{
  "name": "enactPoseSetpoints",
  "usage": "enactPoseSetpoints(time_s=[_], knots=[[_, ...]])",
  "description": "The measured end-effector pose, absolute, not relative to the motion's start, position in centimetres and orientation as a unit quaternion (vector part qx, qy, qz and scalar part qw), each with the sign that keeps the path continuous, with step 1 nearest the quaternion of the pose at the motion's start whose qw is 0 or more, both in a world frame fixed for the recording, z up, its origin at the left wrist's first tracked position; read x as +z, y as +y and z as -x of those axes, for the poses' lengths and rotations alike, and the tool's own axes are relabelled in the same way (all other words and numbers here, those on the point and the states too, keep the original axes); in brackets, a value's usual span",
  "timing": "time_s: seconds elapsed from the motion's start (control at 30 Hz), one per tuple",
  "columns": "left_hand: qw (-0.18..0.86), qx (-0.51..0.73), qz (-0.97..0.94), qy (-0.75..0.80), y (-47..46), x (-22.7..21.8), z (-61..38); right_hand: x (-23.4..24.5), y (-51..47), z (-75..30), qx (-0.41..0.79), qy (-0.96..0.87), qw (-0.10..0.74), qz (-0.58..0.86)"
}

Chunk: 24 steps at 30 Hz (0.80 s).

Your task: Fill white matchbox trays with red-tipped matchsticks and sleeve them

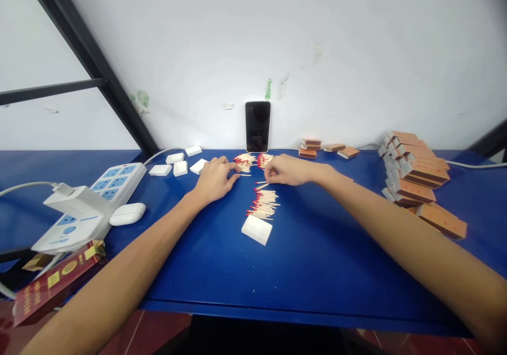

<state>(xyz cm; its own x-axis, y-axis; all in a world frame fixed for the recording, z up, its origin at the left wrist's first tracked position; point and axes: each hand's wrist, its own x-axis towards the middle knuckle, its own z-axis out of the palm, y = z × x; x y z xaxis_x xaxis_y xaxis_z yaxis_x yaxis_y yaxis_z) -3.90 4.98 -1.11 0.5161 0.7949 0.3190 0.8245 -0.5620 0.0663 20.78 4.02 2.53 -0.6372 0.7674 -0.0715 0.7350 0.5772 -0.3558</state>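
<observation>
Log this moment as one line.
left hand: fingertips on match pile | right hand: fingertips at second match pile | nearby: aligned matches, white box tray | surface: blue table

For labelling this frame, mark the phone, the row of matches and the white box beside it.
phone (257, 126), head view, centre of its dark screen.
row of matches (264, 205), head view, middle of the wooden sticks.
white box (257, 230), head view, centre of its top face.

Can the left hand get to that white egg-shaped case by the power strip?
Probably yes. The left hand rests by the loose matches, and only bare blue table lies between it and the white case.
</observation>
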Motion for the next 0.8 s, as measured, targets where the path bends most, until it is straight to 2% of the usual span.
enactPoseSetpoints(time_s=[0.13, 0.4, 0.57, 0.67, 0.73, 0.8], knots=[[0.031, -0.154, 0.871, -0.466, 5.4, -1.4, 3.9, 3.6, 3.6, -20.9, 0.213, -0.889, -0.008, 0.405], [-0.006, -0.168, 0.873, -0.459, 5.1, -1.5, 2.7, 3.8, 4.7, -23.1, 0.102, -0.817, -0.072, 0.563], [-0.076, -0.189, 0.886, -0.417, 3.9, -1.3, -0.1, 3.1, 4.6, -22.1, 0.158, -0.833, -0.060, 0.527], [-0.131, -0.174, 0.896, -0.387, 3.1, -0.8, -0.7, 2.8, 4.2, -20.8, 0.137, -0.853, -0.011, 0.504], [-0.143, -0.180, 0.899, -0.372, 2.9, -0.6, -0.4, 2.7, 3.9, -20.3, 0.135, -0.864, 0.019, 0.485], [-0.127, -0.214, 0.893, -0.375, 3.1, -0.6, 0.2, 2.9, 3.7, -20.1, 0.183, -0.873, 0.019, 0.452]])
